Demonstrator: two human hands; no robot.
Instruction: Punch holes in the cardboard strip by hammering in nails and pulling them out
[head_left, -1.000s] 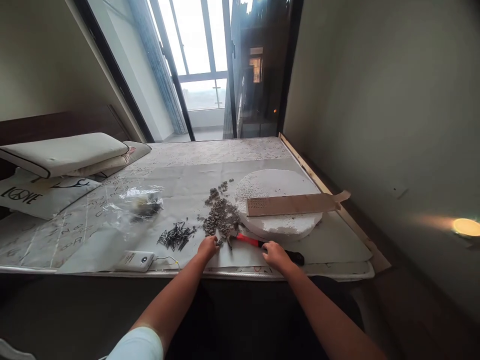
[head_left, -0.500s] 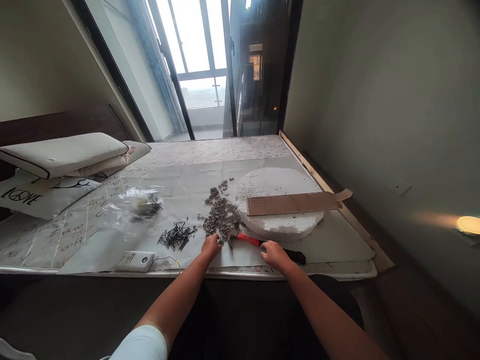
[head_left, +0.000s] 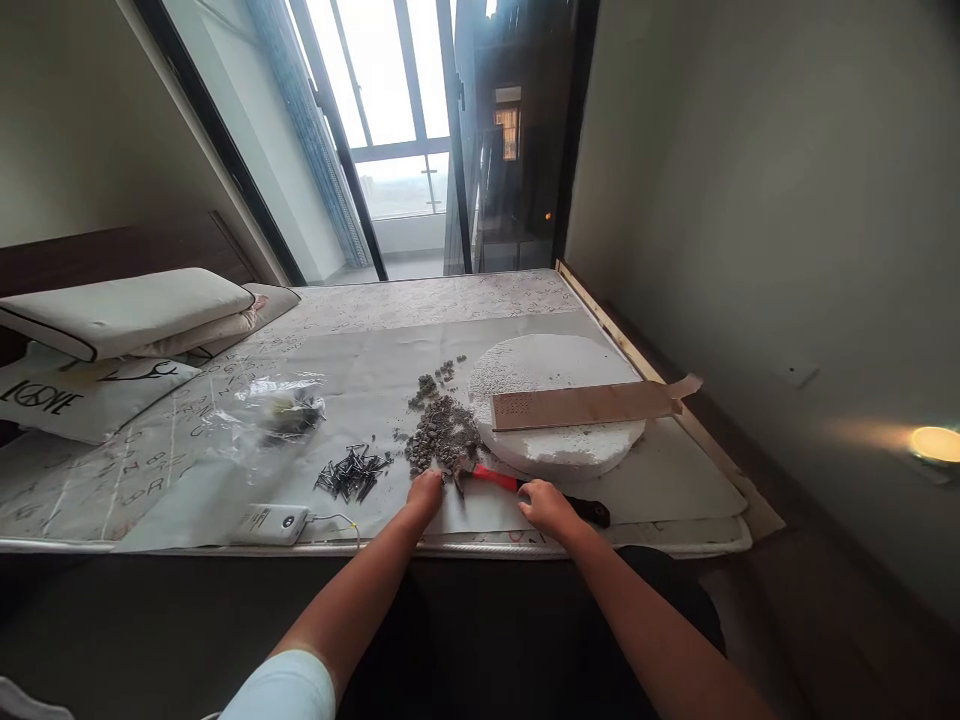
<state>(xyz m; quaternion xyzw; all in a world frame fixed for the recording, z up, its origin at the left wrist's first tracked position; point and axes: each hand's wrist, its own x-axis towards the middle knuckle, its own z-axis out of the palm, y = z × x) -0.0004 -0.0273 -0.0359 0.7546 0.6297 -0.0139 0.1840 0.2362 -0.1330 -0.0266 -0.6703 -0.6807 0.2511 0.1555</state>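
Note:
A hammer (head_left: 495,477) with a red and black handle lies low over the sheet, its dark head to the left beside a heap of grey rubble (head_left: 444,430). My right hand (head_left: 550,508) is closed on the middle of its handle. Close to the hammer head, at the heap's near edge, my left hand (head_left: 426,493) is closed in a pinch; what its fingers hold is too small and hidden to make out. Left of that hand lies a pile of dark nails or screws (head_left: 352,472).
A round white foam slab (head_left: 555,355) stands right of the heap, with a brown perforated strip (head_left: 585,405) across it. A white power bank (head_left: 274,523) with a cable lies at the mattress edge. Further left are a clear plastic bag (head_left: 259,410) and pillows (head_left: 127,305).
My left hand has shifted slightly and turned, hiding more of its fingertips beside the hammer head. My right hand and the hammer stay nearly still.

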